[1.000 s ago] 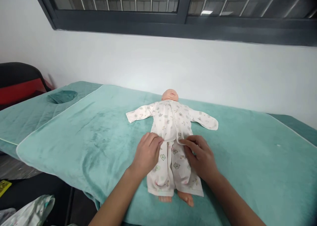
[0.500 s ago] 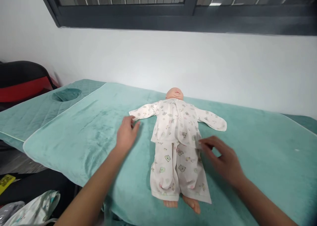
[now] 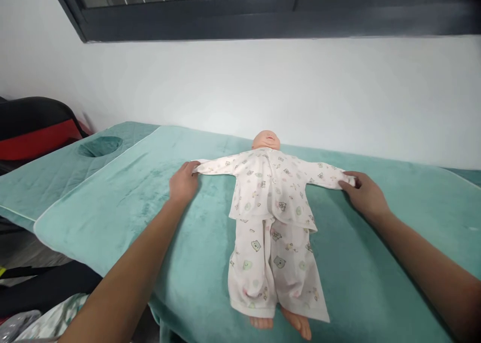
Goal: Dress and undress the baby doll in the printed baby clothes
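A baby doll (image 3: pixel 266 140) lies on its back on a green padded bed, its head toward the wall and its feet toward me. It wears a white printed shirt (image 3: pixel 263 188) and matching trousers (image 3: pixel 251 273), with bare feet showing below the hems. My left hand (image 3: pixel 184 184) pinches the end of the sleeve on the left side. On the other side, my right hand (image 3: pixel 363 193) grips the opposite cuff between thumb and fingers. Both sleeves stretch straight out sideways, and no doll hands show at their ends.
The green bed cover (image 3: pixel 383 263) spreads around the doll, with a round hole (image 3: pixel 100 146) at the bed's left end. Beyond it stands a black and red chair (image 3: pixel 41 132). A white wall and dark window frame (image 3: pixel 180 25) rise behind. Printed cloth (image 3: pixel 56 323) lies lower left.
My right hand has moved from the shirt's hem up to the right-side cuff and taken hold. My left hand has closed on the other cuff. Both sleeves now lie straighter.
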{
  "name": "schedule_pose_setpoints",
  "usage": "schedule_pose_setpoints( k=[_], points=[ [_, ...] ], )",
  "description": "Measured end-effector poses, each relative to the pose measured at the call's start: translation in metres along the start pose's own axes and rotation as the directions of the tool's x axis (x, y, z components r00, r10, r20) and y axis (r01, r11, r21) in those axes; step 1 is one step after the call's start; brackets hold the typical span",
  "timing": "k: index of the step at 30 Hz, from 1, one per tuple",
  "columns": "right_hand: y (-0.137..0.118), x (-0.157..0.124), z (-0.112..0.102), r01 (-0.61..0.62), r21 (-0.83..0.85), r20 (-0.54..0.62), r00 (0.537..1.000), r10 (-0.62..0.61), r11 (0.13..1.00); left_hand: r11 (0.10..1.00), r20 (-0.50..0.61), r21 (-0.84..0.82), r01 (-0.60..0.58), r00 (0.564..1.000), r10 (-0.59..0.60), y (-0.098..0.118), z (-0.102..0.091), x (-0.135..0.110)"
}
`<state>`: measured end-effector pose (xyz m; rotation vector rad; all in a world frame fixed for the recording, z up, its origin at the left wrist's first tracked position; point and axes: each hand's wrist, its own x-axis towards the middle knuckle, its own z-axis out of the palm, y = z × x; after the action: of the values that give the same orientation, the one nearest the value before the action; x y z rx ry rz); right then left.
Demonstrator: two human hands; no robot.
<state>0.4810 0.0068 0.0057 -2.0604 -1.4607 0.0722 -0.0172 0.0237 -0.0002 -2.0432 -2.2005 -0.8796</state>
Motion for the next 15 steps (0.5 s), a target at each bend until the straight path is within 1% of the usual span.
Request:
schedule_pose_setpoints(
  k=[3, 5, 8, 10, 11, 12, 13, 14, 15],
  points=[
    [0.016, 0.016, -0.002, 0.043, 0.077, -0.06, 0.997, -0.039, 0.996, 0.998, -0.033, 0.053, 0.036, 0.999, -0.035, -0.007, 0.003, 0.01],
    [0.027, 0.021, -0.001, 0.095, 0.117, -0.105, 0.991, -0.083, 0.989, 0.994, -0.026, 0.1, 0.054, 0.998, -0.051, -0.009, 0.006, 0.014],
    [0.035, 0.019, 0.002, 0.16, 0.068, -0.215, 0.966, -0.142, 0.985, 0.983, -0.035, 0.161, 0.093, 0.996, -0.088, -0.009, 0.008, 0.012],
    [0.028, 0.012, 0.004, 0.174, -0.002, -0.294, 0.941, -0.167, 0.985, 0.979, -0.108, 0.174, 0.103, 0.991, -0.084, -0.006, 0.007, 0.007],
    [0.021, 0.007, 0.005, 0.195, -0.031, -0.324, 0.926, -0.194, 0.98, 0.981, -0.156, 0.172, 0.088, 0.986, -0.061, -0.003, 0.006, 0.004],
    [0.011, 0.002, 0.007, 0.235, -0.048, -0.338, 0.911, -0.237, 0.971, 0.984, -0.193, 0.17, 0.051, 0.981, -0.017, 0.001, 0.006, 0.001],
    [0.0, -0.004, 0.01, 0.292, -0.056, -0.331, 0.897, -0.293, 0.955, 0.986, -0.208, 0.169, -0.011, 0.977, 0.047, 0.006, 0.005, -0.001],
    [-0.011, -0.01, 0.013, 0.351, -0.056, -0.304, 0.886, -0.351, 0.935, 0.982, -0.197, 0.168, -0.09, 0.973, 0.123, 0.011, 0.005, -0.004],
    [-0.022, -0.015, 0.016, 0.405, -0.054, -0.251, 0.879, -0.405, 0.913, 0.97, -0.159, 0.167, -0.175, 0.966, 0.201, 0.016, 0.006, -0.007]
  ],
)
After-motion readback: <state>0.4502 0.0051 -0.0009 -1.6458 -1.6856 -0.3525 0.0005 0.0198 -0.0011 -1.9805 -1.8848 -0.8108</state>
